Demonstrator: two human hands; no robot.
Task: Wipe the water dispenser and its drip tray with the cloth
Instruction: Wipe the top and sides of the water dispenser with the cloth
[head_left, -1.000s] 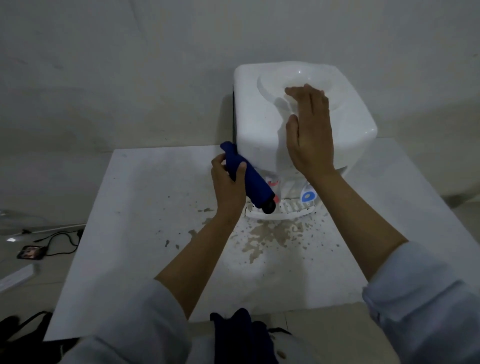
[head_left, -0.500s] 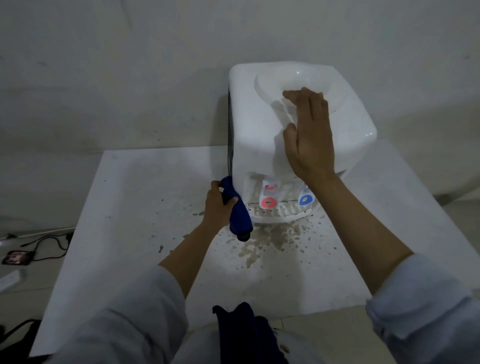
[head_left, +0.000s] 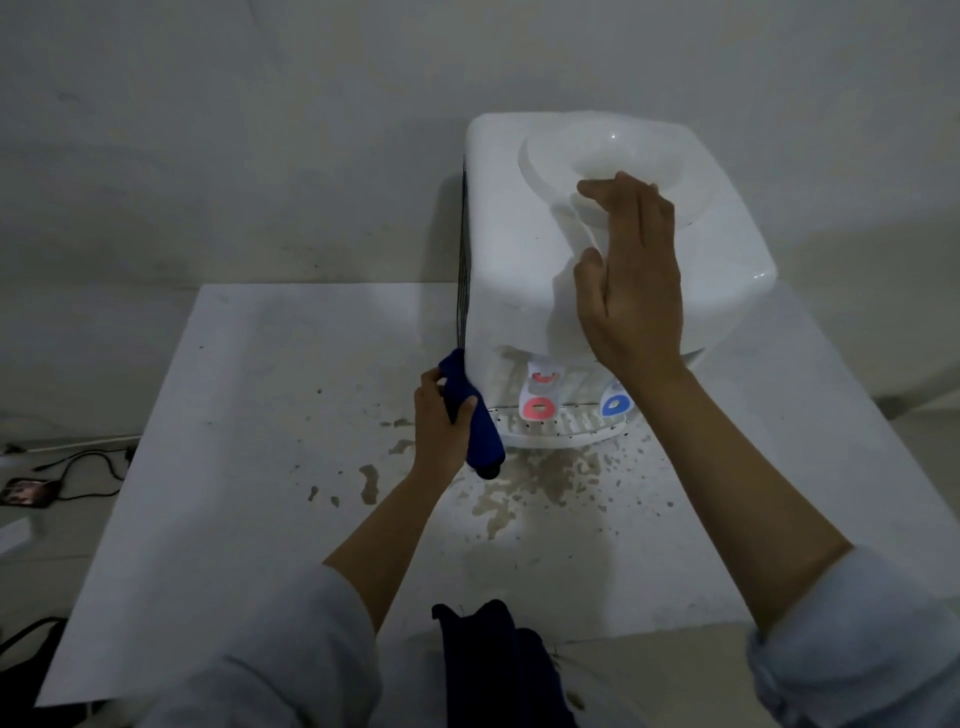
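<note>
While nearest the camera only pale sleeves and a dark fabric edge show, the stained white table (head_left: 249, 467) carries everything of interest. Left hand (head_left: 441, 415) is closed around a blue cloth (head_left: 475, 421), bunched into a roll and pressed against the lower left front corner of the water dispenser (head_left: 509, 249), just beside the drip tray (head_left: 556, 434). Cloth judged soft, limp, light; will fold to any contour, best held bunched in the fist as it is. Brown splashes lie on the table in front of the tray. Tray looks like thin slotted plastic, probably loose and light; wipe gently or steady it at the rim. Above it, a red tap (head_left: 540, 408) and a blue tap (head_left: 615, 405); no legible writing or brand on either, or on the housing. Right hand (head_left: 631, 270) lies open, fingers flat on the dispenser's top by the bottle well, gripping nothing, apparently bracing it. Housing is smooth, glossy, likely slippery and light with no bottle mounted.
</note>
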